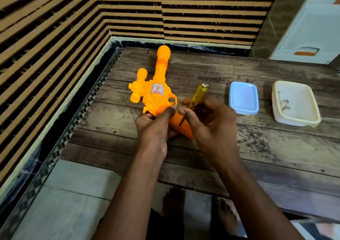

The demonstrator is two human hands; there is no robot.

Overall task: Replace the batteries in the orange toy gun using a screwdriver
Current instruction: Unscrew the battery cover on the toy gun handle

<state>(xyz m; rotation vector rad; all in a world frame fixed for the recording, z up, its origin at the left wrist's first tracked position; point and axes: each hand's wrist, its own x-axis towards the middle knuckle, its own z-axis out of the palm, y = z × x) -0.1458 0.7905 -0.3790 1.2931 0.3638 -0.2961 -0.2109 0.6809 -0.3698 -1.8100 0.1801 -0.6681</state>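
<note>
The orange toy gun (156, 85) lies on the wooden table (257, 147), barrel pointing away from me, a sticker on its side. My left hand (154, 129) grips the gun's body just above the handle. My right hand (211, 123) holds a screwdriver (197, 96) with a clear yellow handle. Its dark metal tip presses against the orange handle of the gun, between my two hands. The lower part of the gun's handle is hidden under my fingers.
A pale blue rectangular lid (243, 98) lies to the right of my hands. Further right stands a cream plastic box (296, 103) holding a few small dark items. A striped wall borders the table at the left and back. My bare feet show below the table's near edge.
</note>
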